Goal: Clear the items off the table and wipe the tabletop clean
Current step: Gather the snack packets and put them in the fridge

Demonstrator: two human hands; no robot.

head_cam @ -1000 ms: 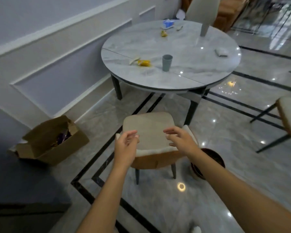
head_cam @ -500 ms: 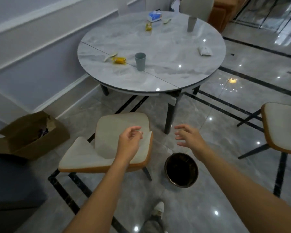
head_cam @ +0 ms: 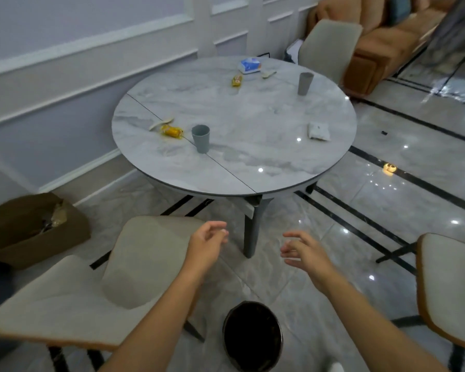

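On the table (head_cam: 253,122), the near cup (head_cam: 200,138) stands front-left, with a wrapper (head_cam: 171,131) just to its left. The far cup (head_cam: 305,83) stands back-right and a tissue pack (head_cam: 249,65) lies at the back. On the floor in front sits a bin (head_cam: 253,336), with a chair (head_cam: 91,285) to its left and a box (head_cam: 32,224) far left by the wall.

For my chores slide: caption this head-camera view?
Empty left hand and right hand hover near a dark bin, before a table cluttered with a grey cup, yellow wrapper and tissue pack.

The wall (head_cam: 51,28) is pale grey with white trim. The shiny grey floor (head_cam: 414,189) has black lines and small spots of light. A near chair (head_cam: 78,299), a right chair (head_cam: 451,285) and a far chair (head_cam: 330,47) stand round the round table (head_cam: 253,167). An orange sofa (head_cam: 381,49) sits behind.
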